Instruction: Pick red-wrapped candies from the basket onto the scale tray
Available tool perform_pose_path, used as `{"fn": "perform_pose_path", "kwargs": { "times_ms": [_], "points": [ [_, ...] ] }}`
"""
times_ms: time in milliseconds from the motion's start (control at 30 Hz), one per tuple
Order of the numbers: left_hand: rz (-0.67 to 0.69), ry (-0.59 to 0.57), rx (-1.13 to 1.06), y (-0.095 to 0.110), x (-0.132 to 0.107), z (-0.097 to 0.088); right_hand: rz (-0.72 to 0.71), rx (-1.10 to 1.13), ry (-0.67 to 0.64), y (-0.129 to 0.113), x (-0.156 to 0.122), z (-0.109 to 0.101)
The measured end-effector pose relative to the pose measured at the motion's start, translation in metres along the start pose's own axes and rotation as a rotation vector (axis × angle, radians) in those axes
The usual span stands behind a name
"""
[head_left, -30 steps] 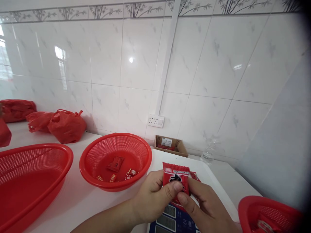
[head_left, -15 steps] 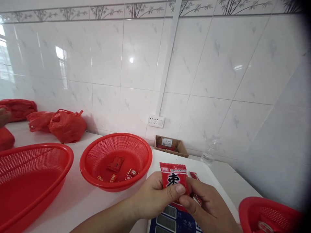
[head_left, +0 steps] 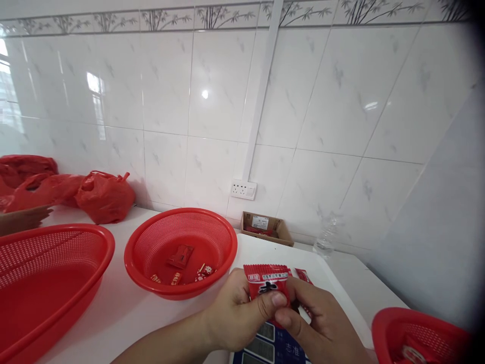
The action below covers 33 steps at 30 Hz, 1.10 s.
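Between my two hands is a small red candy packet [head_left: 267, 279] with black and white print, tilted over the scale. My left hand [head_left: 242, 311] pinches it, thumb across its front face. My right hand [head_left: 314, 313] grips its lower right side, thumb and fingers closed on it; the packet's lower part is hidden by my fingers. Below them lies a digital scale [head_left: 259, 349] with a blue panel and a white tray [head_left: 303, 260]. Another red packet [head_left: 302, 275] shows on the tray just behind my right hand.
A red plastic basket [head_left: 132, 258] with several packets stands left of the scale; a larger red basket [head_left: 108, 242] is further left. Red bags [head_left: 108, 197] and another person's hand [head_left: 26, 218] are at far left. A cardboard box [head_left: 286, 237], clear bottle [head_left: 326, 237] and red basket [head_left: 382, 318] are also there.
The packet has dropped slightly and its top tilts away from me, still in both hands. At far left, the other person's hand has come further in, and a red bag there has shifted.
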State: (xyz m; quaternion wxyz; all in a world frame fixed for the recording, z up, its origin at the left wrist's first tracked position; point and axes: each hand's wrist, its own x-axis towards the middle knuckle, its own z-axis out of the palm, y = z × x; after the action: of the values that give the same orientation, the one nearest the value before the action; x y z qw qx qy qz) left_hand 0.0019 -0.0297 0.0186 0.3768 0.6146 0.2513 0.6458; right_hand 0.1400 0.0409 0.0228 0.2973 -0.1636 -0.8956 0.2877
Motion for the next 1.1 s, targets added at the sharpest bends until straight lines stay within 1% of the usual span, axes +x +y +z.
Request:
{"fn": "perform_pose_path", "kwargs": {
  "times_ms": [67, 200, 267, 367, 433, 500, 567, 667, 767, 833, 967, 1100],
  "points": [
    [-0.014, 0.039, -0.006, -0.002, -0.001, 0.001, 0.002, 0.008, 0.013, -0.002, 0.001, 0.001],
    [-0.095, 0.166, -0.060, -0.009, -0.002, 0.003, 0.023, 0.006, 0.001, -0.003, 0.002, 0.002],
    [-0.116, 0.194, -0.064, -0.012, -0.002, 0.003, 0.057, -0.012, 0.018, -0.002, 0.001, 0.003],
    [-0.104, 0.166, -0.068, -0.015, -0.001, 0.001, 0.082, -0.024, 0.032, 0.000, 0.000, 0.003],
    [-0.081, 0.128, -0.087, -0.015, -0.001, -0.001, 0.084, -0.023, 0.002, 0.001, 0.000, 0.003],
    [-0.094, 0.105, -0.123, -0.014, 0.000, -0.003, 0.102, -0.016, -0.015, 0.001, 0.000, 0.002],
    [-0.165, 0.102, -0.171, -0.014, 0.000, -0.004, 0.124, -0.005, -0.018, 0.000, 0.001, 0.002],
    [-0.287, 0.137, -0.228, -0.013, 0.000, -0.005, 0.123, 0.000, -0.017, -0.003, 0.003, 0.003],
    [-0.335, 0.184, -0.243, -0.012, 0.000, -0.006, 0.104, -0.012, -0.011, -0.005, 0.005, 0.004],
    [-0.321, 0.176, -0.240, -0.009, 0.001, -0.006, 0.103, -0.017, -0.013, -0.005, 0.005, 0.004],
    [-0.254, 0.121, -0.207, -0.005, 0.002, -0.006, 0.114, 0.009, -0.033, -0.002, 0.004, 0.004],
    [-0.217, 0.081, -0.194, -0.006, 0.001, -0.007, 0.118, 0.024, -0.063, 0.000, 0.003, 0.003]
  ]
}}
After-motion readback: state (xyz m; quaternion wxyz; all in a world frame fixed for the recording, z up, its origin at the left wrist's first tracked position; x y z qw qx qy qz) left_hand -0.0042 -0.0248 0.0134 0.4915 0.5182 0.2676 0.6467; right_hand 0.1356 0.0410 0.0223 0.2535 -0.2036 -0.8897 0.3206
